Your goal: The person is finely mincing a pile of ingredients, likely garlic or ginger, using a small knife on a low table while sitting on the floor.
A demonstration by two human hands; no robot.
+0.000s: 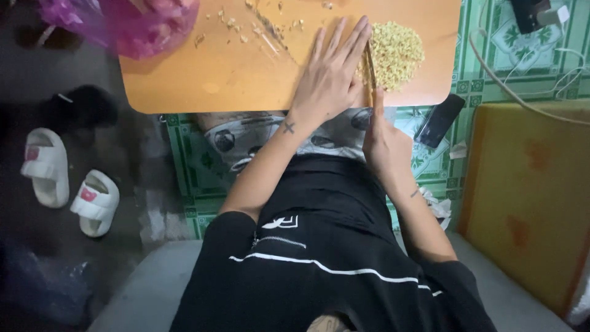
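Observation:
A heap of finely chopped pale yellow bits lies at the right end of an orange wooden board. My left hand rests flat, fingers stretched out, pressing on the top of a knife blade at the heap's left edge. My right hand is closed around the knife's handle at the board's near edge, index finger stretched along it. Scattered bits lie on the board's far side.
A pink plastic bag sits on the board's far left corner. A dark phone lies on the green patterned mat at right, near white cables. White slippers are on the floor at left. A yellow cushion is at right.

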